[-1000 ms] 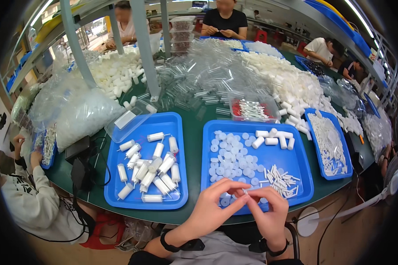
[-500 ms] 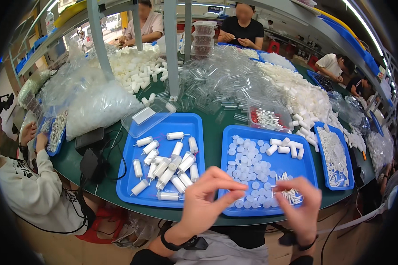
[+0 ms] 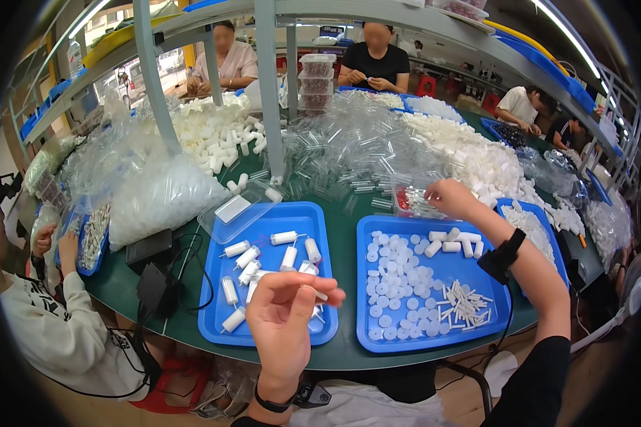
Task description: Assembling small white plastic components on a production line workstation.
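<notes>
My left hand (image 3: 283, 324) is raised at the right edge of the left blue tray (image 3: 269, 217). Its thumb and fingers pinch a small white piece (image 3: 319, 294), mostly covered by the fingers. In that tray lie several white cylinders (image 3: 229, 290) with thin pins. My right hand (image 3: 450, 198) reaches out over a clear plastic box (image 3: 400, 186) of slim silvery rods and red bits. Its fingers are closed at the rods, and what they grip is hidden. Below it, the right blue tray (image 3: 495, 285) holds translucent discs (image 3: 399, 267), plain white cylinders (image 3: 451, 247) and thin white sticks (image 3: 466, 307).
Clear tubes (image 3: 342, 142) and white cylinders (image 3: 470, 153) are heaped behind the trays. Grey shelf posts (image 3: 269, 92) rise from the table. A full plastic bag (image 3: 167, 188), black adapters (image 3: 155, 285) and cables lie left. Another person's hands (image 3: 68, 245) work at far left.
My right hand has gone from above the right tray forward to the clear box. My left hand has shifted left and turned, keeping its pinch. The view has moved slightly.
</notes>
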`<move>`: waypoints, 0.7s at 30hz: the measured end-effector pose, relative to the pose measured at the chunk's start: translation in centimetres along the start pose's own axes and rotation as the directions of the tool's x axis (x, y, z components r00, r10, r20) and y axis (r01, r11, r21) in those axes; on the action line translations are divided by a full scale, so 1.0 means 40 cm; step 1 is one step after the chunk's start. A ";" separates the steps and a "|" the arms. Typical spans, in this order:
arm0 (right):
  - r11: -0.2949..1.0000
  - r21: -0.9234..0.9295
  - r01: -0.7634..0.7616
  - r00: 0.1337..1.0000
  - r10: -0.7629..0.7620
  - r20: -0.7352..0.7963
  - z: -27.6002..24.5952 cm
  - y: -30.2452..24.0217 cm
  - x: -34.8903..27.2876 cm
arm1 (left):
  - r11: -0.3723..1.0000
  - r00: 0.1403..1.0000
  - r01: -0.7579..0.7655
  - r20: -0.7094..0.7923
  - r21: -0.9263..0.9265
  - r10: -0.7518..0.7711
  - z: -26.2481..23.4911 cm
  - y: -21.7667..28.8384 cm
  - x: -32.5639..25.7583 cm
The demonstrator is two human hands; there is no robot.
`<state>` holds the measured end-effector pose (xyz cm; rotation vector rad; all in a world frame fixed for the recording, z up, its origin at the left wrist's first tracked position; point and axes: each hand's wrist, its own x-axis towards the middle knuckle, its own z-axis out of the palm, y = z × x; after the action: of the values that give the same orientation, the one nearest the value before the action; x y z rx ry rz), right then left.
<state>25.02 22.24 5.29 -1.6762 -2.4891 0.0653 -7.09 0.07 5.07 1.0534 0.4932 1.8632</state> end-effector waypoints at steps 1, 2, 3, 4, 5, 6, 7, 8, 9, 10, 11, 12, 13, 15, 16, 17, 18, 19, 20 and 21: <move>0.999 -0.025 0.034 0.999 -0.034 0.008 0.012 0.005 0.020 | 0.995 0.995 0.102 -0.010 -0.017 -0.102 -0.001 0.005 -0.002; 0.997 -0.018 0.076 0.997 -0.076 0.034 0.020 0.013 0.030 | 0.996 0.997 0.083 -0.003 0.018 -0.083 -0.001 -0.002 -0.002; 0.996 -0.023 0.084 0.996 -0.083 0.040 0.022 0.006 0.035 | 0.997 0.997 0.079 -0.013 0.015 -0.079 -0.005 -0.001 -0.002; 0.996 -0.011 0.084 0.995 -0.083 0.061 0.022 -0.002 0.039 | 0.992 0.992 0.123 -0.011 0.026 -0.123 -0.008 0.001 -0.003; 0.997 0.001 0.083 0.993 -0.082 0.083 0.021 -0.005 0.043 | 0.985 0.986 0.168 -0.009 0.037 -0.168 -0.010 0.001 -0.004; 0.997 -0.003 0.083 0.992 -0.083 0.091 0.021 -0.005 0.043 | 0.985 0.985 0.172 -0.015 0.032 -0.171 -0.008 0.001 -0.003; 0.997 -0.023 0.079 0.995 -0.077 0.068 0.021 -0.002 0.043 | 0.982 0.984 0.179 -0.016 0.063 -0.179 -0.005 0.002 0.003; 0.996 -0.042 0.073 0.996 -0.071 0.045 0.023 0.002 0.043 | 0.978 0.982 0.187 -0.018 0.095 -0.187 -0.002 0.000 0.007; 0.996 -0.042 0.074 0.996 -0.072 0.050 0.024 0.011 0.044 | 0.977 0.982 0.191 -0.022 0.094 -0.189 -0.001 -0.002 0.009; 0.997 -0.052 0.064 0.997 -0.061 0.051 0.027 0.024 0.044 | 0.976 0.979 0.201 -0.024 0.079 -0.200 -0.001 -0.004 0.011; 0.997 -0.062 0.053 0.997 -0.049 0.052 0.030 0.031 0.043 | 0.975 0.977 0.212 -0.026 0.065 -0.211 -0.001 -0.007 0.010; 0.997 -0.061 0.054 0.997 -0.050 0.054 0.031 0.031 0.045 | 0.975 0.977 0.214 -0.028 0.065 -0.212 -0.002 -0.013 0.010; 0.996 -0.085 0.030 0.998 -0.026 0.050 0.034 0.028 0.046 | 0.980 0.981 0.192 -0.017 0.055 -0.192 -0.005 -0.020 0.009; 0.994 -0.108 0.002 0.999 0.002 0.044 0.039 0.031 0.046 | 0.984 0.985 0.174 -0.002 0.044 -0.174 -0.004 -0.024 0.008; 0.997 -0.083 0.003 0.999 0.000 0.032 0.046 0.037 0.048 | 0.980 0.981 0.193 -0.009 0.042 -0.193 -0.001 -0.024 0.008; 0.998 -0.058 0.003 1.000 -0.002 0.019 0.051 0.043 0.049 | 0.976 0.977 0.212 -0.015 0.040 -0.212 0.001 -0.024 0.008; 0.999 -0.055 0.000 1.000 0.001 0.021 0.053 0.047 0.050 | 0.976 0.976 0.216 -0.014 0.042 -0.215 0.002 -0.025 0.006; 1.000 -0.011 0.006 0.999 -0.005 0.034 0.053 0.052 0.052 | 0.979 0.979 0.202 0.000 0.033 -0.202 0.002 -0.026 0.003; 0.999 0.033 0.010 0.999 -0.012 0.048 0.053 0.058 0.054 | 0.982 0.982 0.189 0.014 0.023 -0.189 0.002 -0.027 0.002; 0.999 0.035 0.005 0.999 -0.007 0.050 0.058 0.070 0.055 | 0.981 0.981 0.194 0.016 0.024 -0.195 0.006 -0.027 0.001</move>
<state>26.44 25.43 2.88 -1.6734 -2.5133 0.1515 -6.34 0.63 4.48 0.9993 0.5863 1.6777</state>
